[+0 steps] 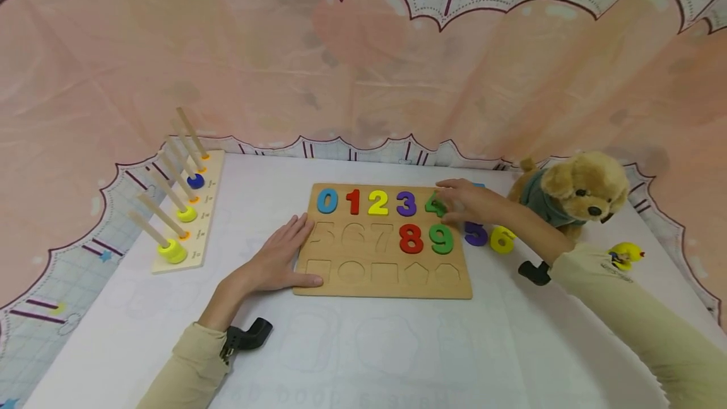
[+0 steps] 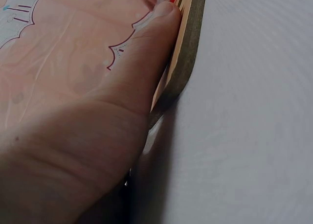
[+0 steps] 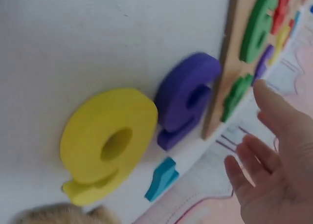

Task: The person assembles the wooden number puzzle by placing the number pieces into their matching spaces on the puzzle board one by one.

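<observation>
A wooden number board (image 1: 363,260) lies on the white table. My left hand (image 1: 275,259) rests on its left edge, thumb (image 2: 156,33) along the near side and fingers extended. Numbers 0, 1, 2 and 3 fill the top row, with the green 4 (image 1: 434,207) at its right end. My right hand (image 1: 474,202) hovers by the 4, fingers loosely bent, nothing between them in the right wrist view. The red 8 (image 1: 411,239) and green 9 (image 1: 441,239) sit in the middle row. A purple 5 (image 3: 183,97) and yellow 6 (image 3: 110,141) lie off the board, near a blue piece (image 3: 162,179).
At the left stands a wooden peg stand (image 1: 195,232) with upright rods and some yellow and blue rings. A plush dog (image 1: 585,188) sits at the right, behind my right forearm. Farther right is a small yellow duck (image 1: 626,255). A patterned curtain (image 1: 255,81) hangs behind the table.
</observation>
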The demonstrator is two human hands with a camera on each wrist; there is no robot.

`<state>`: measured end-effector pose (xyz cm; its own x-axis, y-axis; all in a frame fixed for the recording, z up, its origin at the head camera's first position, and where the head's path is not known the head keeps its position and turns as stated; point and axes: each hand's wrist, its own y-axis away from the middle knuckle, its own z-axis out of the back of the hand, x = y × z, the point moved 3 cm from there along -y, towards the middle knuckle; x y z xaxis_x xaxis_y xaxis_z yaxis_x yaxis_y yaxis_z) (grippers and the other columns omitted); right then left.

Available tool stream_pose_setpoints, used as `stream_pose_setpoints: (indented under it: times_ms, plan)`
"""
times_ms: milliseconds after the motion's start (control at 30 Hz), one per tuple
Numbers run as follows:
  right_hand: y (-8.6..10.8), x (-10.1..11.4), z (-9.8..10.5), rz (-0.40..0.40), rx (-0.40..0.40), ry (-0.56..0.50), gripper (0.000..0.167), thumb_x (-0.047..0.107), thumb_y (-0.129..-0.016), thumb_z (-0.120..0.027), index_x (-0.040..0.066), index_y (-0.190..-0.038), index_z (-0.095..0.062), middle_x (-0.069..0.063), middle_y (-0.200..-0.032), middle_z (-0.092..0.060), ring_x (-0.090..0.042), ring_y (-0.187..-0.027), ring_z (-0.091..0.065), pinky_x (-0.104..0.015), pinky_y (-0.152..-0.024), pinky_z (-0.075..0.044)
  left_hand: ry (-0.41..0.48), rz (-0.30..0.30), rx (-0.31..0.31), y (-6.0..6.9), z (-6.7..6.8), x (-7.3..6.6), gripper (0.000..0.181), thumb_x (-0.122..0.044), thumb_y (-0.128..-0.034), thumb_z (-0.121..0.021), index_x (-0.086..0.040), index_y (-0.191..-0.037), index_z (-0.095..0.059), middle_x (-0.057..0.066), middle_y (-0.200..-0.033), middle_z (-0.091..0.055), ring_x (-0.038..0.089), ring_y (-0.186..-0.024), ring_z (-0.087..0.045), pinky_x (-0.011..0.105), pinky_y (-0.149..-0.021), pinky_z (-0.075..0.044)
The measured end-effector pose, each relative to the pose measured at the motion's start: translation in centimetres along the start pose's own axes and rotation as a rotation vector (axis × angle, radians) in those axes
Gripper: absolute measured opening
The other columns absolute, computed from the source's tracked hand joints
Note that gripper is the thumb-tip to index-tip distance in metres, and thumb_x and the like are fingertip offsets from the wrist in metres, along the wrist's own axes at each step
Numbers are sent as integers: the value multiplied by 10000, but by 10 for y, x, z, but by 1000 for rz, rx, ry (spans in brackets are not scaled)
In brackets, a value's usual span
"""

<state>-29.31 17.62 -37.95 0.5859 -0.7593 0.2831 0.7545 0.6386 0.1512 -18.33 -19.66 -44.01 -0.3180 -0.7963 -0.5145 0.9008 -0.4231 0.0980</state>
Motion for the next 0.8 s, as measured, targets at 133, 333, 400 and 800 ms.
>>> stream_pose_setpoints:
  times_ms: [133, 333, 400, 800]
  plan:
    - [6, -12, 13, -78, -111, -91, 575, 223, -908, -683, 16, -1404, -477, -242, -1499, -395, -448, -1400, -324, -618, -1129, -297, -2, 8, -2, 0, 0, 0, 1142, -594, -749, -732, -50, -1557, -137, 154, -1647, -48, 365, -1523, -10, 596, -1208, -75]
    - [14, -34, 20, -103, -192, -194, 636, 180, -913, -677, -22, -1445, -393, -265, -1503, -373, -467, -1343, -395, -610, -1088, -361, -8, 6, -1, 0, 0, 0, 1142, -589, -751, -734, -47, -1557, -134, 157, -1646, -52, 366, -1523, -13, 588, -1211, -76]
    - [17, -37, 20, -96, -193, -203, 649, 176, -912, -676, -34, -1450, -379, -270, -1501, -370, -472, -1318, -418, -611, -1057, -395, -8, 5, -2, 0, 0, 0, 1141, -585, -750, -736, -45, -1556, -137, 159, -1645, -55, 368, -1522, -16, 589, -1210, -77]
    - [55, -27, -3, -171, -150, -293, 636, 258, -955, -620, -33, -1456, -359, -274, -1461, -399, -444, -1315, -412, -595, -1054, -401, -6, 11, 3, 0, -2, 1, 1148, -595, -749, -733, -54, -1560, -127, 149, -1648, -44, 361, -1524, -7, 592, -1209, -71]
